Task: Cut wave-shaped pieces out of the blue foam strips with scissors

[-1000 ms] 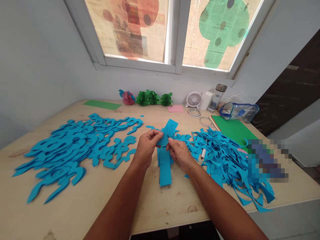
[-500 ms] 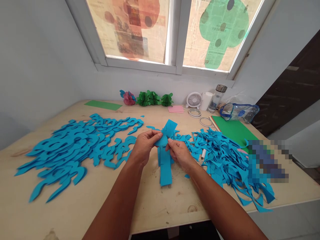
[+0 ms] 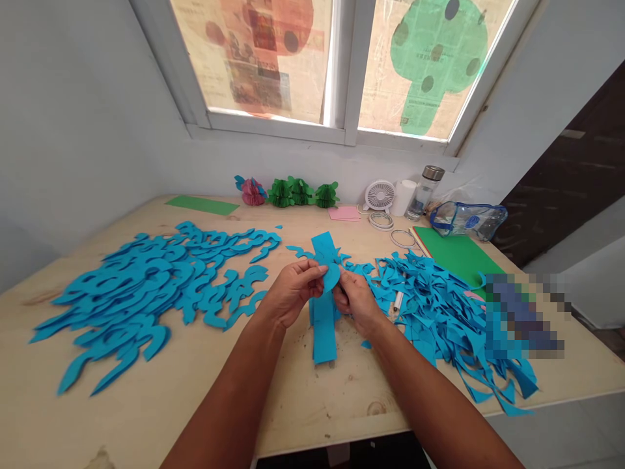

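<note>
Head view gives me a wooden table, blue cutouts heaped left, blue scraps right. Between them, the left hand pinches blue paper, thumb pressed on its face, the sheet reaching beyond the fingertips with its near end curled. The right hand is curled at the paper's right edge; I can't tell what its fingers grip.

Blue paper strip, far end square, near edge rounded, held between hands.
</note>
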Action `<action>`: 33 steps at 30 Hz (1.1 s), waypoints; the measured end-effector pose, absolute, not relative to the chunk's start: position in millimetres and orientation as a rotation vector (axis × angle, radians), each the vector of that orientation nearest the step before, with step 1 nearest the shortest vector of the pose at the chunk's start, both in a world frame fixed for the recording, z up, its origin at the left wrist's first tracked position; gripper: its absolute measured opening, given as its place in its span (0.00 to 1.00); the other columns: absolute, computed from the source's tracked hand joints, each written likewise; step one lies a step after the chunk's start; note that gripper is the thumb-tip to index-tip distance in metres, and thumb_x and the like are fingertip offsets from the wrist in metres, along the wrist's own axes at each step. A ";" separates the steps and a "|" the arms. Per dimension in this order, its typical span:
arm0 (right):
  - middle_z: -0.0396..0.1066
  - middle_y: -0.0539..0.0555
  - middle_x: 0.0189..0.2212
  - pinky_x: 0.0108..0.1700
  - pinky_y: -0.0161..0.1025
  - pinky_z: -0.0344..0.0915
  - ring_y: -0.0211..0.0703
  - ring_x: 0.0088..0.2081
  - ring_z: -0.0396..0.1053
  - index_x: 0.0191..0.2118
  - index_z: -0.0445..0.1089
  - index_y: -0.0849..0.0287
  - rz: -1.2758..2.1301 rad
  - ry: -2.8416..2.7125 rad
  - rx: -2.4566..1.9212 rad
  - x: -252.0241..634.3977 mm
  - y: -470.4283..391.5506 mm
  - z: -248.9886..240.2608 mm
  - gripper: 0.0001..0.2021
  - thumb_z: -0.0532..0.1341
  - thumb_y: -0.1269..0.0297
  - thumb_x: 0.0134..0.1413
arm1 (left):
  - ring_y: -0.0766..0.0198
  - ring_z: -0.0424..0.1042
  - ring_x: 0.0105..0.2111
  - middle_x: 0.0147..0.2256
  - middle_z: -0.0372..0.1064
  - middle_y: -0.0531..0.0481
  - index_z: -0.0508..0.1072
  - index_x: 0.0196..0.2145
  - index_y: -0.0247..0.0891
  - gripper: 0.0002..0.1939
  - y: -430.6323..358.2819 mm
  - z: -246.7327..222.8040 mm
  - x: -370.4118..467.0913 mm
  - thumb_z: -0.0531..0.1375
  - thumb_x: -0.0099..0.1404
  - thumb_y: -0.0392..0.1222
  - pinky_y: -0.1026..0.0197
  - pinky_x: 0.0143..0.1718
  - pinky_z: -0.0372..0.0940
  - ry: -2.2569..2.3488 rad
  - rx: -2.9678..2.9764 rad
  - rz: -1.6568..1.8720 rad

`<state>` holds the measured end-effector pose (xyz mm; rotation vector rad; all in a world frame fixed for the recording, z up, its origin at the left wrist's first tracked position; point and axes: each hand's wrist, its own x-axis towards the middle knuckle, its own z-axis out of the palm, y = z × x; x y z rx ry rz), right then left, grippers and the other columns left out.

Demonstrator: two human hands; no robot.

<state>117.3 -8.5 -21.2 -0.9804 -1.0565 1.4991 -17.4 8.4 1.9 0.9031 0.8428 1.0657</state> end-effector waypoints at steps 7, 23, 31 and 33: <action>0.48 0.39 0.10 0.16 0.31 0.36 0.27 0.13 0.41 0.21 0.59 0.57 1.561 -1.022 -0.959 117.3 -9.5 -20.0 0.28 0.62 0.35 0.41 | 0.71 0.59 0.19 0.16 0.64 0.55 0.64 0.17 0.37 0.16 2.8 7.8 -13.8 0.69 0.47 0.44 0.65 0.23 0.55 0.899 1.029 1.060; 0.48 0.40 0.10 0.16 0.31 0.37 0.27 0.13 0.41 0.20 0.60 0.58 1.594 -1.072 -0.951 118.9 -10.7 -19.0 0.28 0.62 0.34 0.42 | 0.69 0.60 0.20 0.17 0.64 0.56 0.65 0.21 0.38 0.13 3.3 9.2 -13.4 0.65 0.52 0.44 0.64 0.25 0.55 0.928 1.109 1.206; 0.47 0.39 0.10 0.16 0.31 0.37 0.28 0.13 0.40 0.24 0.64 0.59 1.618 -1.066 -0.931 120.4 -10.9 -20.9 0.27 0.61 0.35 0.46 | 0.67 0.64 0.19 0.17 0.66 0.55 0.66 0.22 0.38 0.11 3.2 6.8 -12.1 0.65 0.52 0.43 0.63 0.24 0.57 0.899 1.121 1.218; 0.46 0.39 0.10 0.16 0.31 0.36 0.28 0.13 0.39 0.24 0.64 0.59 1.625 -1.062 -0.926 120.3 -11.0 -21.2 0.27 0.61 0.35 0.45 | 0.67 0.64 0.19 0.17 0.66 0.55 0.67 0.23 0.38 0.10 3.0 6.8 -11.7 0.65 0.52 0.42 0.63 0.24 0.57 0.909 1.131 1.225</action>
